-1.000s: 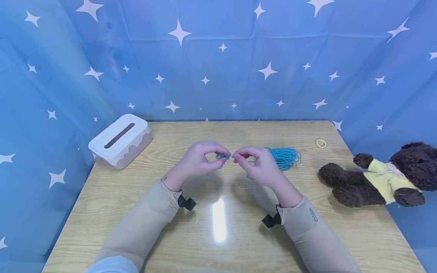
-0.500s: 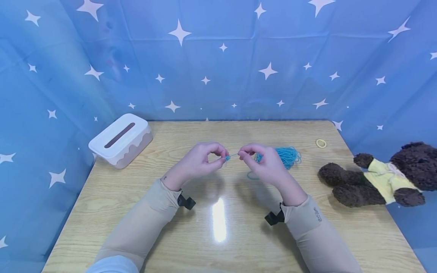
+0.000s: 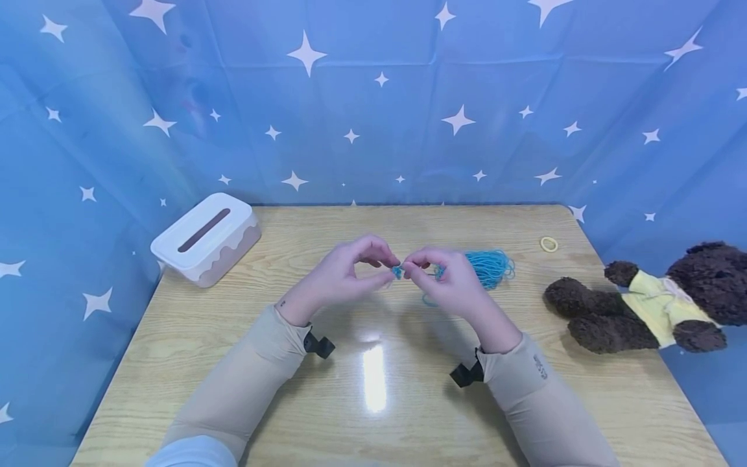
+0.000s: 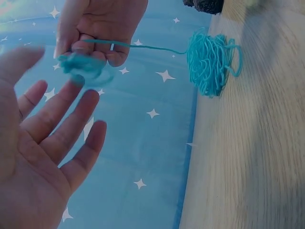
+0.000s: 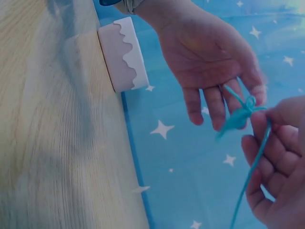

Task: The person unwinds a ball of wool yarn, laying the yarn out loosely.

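Observation:
A small looped bundle of teal yarn (image 3: 397,272) hangs between the two hands above the table. My right hand (image 3: 446,279) pinches the yarn by the bundle between thumb and forefinger. From it a teal strand (image 5: 250,174) runs down, and in the left wrist view a strand reaches the larger skein of teal yarn (image 4: 208,64). My left hand (image 3: 344,272) has its fingers spread and fairly straight, fingertips close to the bundle; the blurred left wrist view leaves contact unclear. That skein (image 3: 492,268) lies on the table, partly behind the right hand.
A white and pinkish tissue box (image 3: 207,240) stands at the table's back left. A yellow ring (image 3: 548,244) lies at the back right. Near the right edge lies a brown plush bear (image 3: 653,311) in yellow clothing. A blue starry curtain (image 3: 373,97) hangs behind the wooden table (image 3: 315,402).
A taut strand showed between the hands half a second ago; now they are closer together. The left thumb and fingers have parted from their pinch, and the bundle sits nearer the right fingertips.

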Action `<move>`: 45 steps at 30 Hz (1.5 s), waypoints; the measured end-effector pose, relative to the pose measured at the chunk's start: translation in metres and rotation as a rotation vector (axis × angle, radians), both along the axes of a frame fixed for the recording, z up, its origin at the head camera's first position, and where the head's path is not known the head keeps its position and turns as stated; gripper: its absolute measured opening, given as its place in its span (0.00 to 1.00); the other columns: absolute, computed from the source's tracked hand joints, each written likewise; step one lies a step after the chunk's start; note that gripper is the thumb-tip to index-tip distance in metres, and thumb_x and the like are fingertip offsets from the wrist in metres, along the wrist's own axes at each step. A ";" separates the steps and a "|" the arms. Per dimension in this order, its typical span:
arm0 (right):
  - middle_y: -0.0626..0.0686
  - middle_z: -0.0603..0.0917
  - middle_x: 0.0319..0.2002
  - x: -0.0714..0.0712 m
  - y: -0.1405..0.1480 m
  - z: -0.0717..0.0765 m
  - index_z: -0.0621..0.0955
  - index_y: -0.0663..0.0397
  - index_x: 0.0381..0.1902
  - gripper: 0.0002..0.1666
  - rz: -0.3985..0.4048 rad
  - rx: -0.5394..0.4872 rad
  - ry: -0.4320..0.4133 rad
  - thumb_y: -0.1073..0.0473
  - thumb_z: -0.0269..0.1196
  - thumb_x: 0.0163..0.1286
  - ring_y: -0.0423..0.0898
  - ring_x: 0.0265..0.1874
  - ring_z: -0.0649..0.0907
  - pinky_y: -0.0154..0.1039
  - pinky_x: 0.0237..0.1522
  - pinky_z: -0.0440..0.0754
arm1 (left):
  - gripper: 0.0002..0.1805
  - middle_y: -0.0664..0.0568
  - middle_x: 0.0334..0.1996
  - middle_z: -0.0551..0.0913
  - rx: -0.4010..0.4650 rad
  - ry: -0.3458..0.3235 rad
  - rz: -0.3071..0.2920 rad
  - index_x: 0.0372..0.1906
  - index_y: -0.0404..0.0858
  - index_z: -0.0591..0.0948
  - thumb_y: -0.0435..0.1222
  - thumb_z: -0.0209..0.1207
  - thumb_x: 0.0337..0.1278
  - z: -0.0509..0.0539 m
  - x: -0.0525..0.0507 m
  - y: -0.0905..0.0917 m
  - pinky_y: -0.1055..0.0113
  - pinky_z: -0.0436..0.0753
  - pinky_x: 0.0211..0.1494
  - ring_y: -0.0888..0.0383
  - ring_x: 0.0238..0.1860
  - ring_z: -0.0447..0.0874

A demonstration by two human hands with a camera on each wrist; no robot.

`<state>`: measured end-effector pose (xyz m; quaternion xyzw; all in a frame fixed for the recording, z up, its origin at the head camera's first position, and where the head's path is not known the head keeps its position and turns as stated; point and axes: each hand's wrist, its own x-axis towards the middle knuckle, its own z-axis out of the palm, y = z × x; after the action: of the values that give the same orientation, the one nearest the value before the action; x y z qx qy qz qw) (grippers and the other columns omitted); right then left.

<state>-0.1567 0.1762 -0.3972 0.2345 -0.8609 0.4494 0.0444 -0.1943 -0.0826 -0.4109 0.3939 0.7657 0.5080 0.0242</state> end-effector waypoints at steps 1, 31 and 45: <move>0.47 0.95 0.44 0.000 -0.001 0.000 0.93 0.46 0.48 0.08 -0.001 -0.006 -0.005 0.55 0.68 0.81 0.42 0.39 0.88 0.43 0.37 0.86 | 0.15 0.58 0.52 0.91 0.001 0.007 -0.003 0.57 0.46 0.83 0.40 0.73 0.71 0.000 0.000 0.001 0.58 0.88 0.67 0.61 0.56 0.91; 0.48 0.93 0.39 0.000 0.002 -0.001 0.91 0.48 0.47 0.07 0.005 0.020 0.039 0.58 0.66 0.82 0.43 0.34 0.85 0.42 0.35 0.82 | 0.10 0.53 0.42 0.91 0.076 0.188 -0.135 0.33 0.44 0.83 0.28 0.72 0.66 -0.004 0.000 0.002 0.62 0.88 0.60 0.60 0.48 0.90; 0.46 0.91 0.39 0.001 0.003 0.002 0.91 0.49 0.48 0.07 0.060 -0.014 0.042 0.59 0.65 0.83 0.40 0.34 0.84 0.38 0.40 0.83 | 0.06 0.43 0.39 0.93 0.155 0.061 -0.101 0.53 0.34 0.81 0.26 0.57 0.80 -0.005 0.002 0.003 0.61 0.94 0.53 0.52 0.42 0.94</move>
<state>-0.1561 0.1793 -0.3950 0.2693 -0.8492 0.4513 0.0506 -0.1928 -0.0796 -0.4155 0.4480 0.7036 0.5516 -0.0044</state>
